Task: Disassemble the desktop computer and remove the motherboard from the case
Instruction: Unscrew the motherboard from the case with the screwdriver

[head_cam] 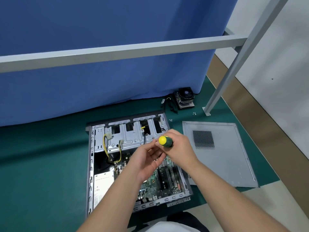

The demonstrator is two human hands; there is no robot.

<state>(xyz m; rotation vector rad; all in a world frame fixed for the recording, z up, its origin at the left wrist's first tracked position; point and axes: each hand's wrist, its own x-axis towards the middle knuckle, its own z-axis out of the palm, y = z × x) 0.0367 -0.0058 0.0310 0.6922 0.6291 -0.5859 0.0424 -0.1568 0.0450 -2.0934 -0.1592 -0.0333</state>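
Right hand (179, 148) wrapped round the screwdriver (165, 141), green grip with the yellow cap pointing up at me. Shaft runs down and away under my hands, tip hidden. Left hand (147, 162) is cupped loosely just under the shaft, fingers half curled; can't tell if they're touching the bit or holding a screw. Motherboard (158, 180) still sits in the case (91, 164), directly below both hands, long axis running toward me. Both hands hover clear of it, right hand nearer the drive cage (127, 136). Next screw, I'd guess, means dropping the tip straight down onto the board. Side panel (230, 158) lies off to the right, CPU cooler (184, 99) behind it.
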